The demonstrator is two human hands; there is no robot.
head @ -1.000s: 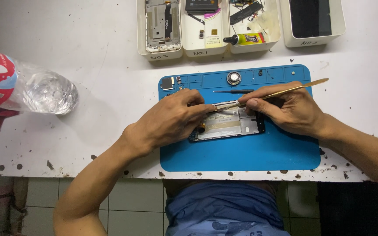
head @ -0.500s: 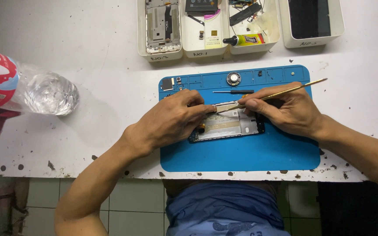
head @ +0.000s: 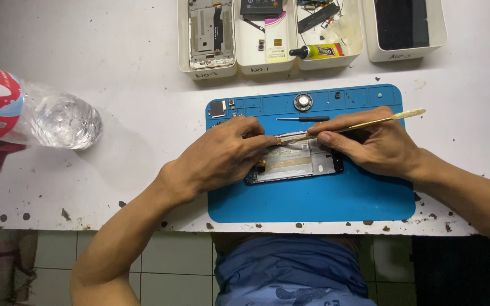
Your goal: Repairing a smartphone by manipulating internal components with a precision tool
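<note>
Head view: opened phone (head: 293, 164) lies flat on the blue mat (head: 324, 198), near the table's front edge. Left hand (head: 222, 156) presses down on its left end, fingers closed on the frame — likely to stop it sliding. Right hand (head: 378, 141) pinches a thin pale spudger (head: 364, 123) pen-style, tip at the phone's upper edge (contact point hidden). Small screwdriver (head: 301, 119) lies just above, apart.

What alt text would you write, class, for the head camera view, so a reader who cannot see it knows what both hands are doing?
Two bare hands work on an opened phone lying on a blue mat: the left hand steadies its top edge while the right hand holds a thin yellowish tool against it. White trays of parts line the table's far side, and a clear plastic bottle lies left.
</note>
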